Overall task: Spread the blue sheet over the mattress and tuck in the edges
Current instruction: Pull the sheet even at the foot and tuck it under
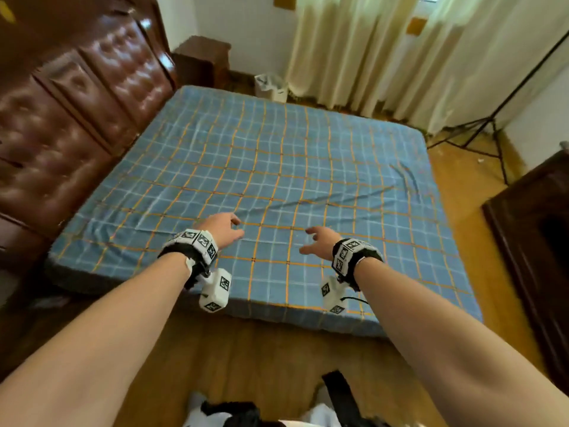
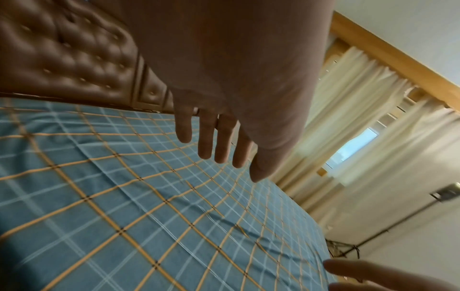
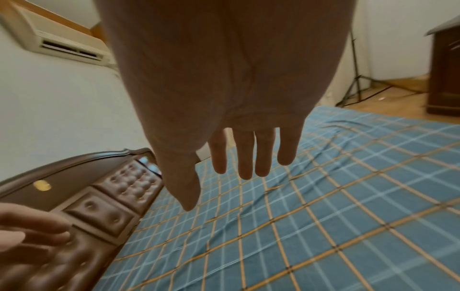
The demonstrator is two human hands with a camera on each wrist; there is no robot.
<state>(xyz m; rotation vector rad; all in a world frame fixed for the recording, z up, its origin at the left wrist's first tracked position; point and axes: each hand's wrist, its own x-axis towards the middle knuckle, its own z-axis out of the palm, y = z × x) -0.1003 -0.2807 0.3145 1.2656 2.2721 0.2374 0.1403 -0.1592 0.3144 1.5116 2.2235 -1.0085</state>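
Observation:
The blue sheet (image 1: 277,167) with orange and white checks lies spread over the whole mattress (image 1: 80,278), with creases near the middle and at the right. Its near edge (image 1: 345,318) hangs a little over the mattress side. My left hand (image 1: 226,228) hovers above the sheet near the front, fingers relaxed and holding nothing. My right hand (image 1: 318,240) hovers beside it, also empty. In the wrist views the left hand's fingers (image 2: 206,141) and the right hand's fingers (image 3: 245,155) hang straight above the sheet (image 2: 124,206) (image 3: 336,216), not touching it.
A brown tufted headboard (image 1: 70,118) bounds the bed on the left. A dark wooden cabinet (image 1: 535,241) stands to the right, a tripod stand (image 1: 489,134) and cream curtains (image 1: 385,50) beyond the bed. A nightstand (image 1: 203,60) and white bin (image 1: 271,86) sit at the far corner. Wooden floor (image 1: 261,359) lies before me.

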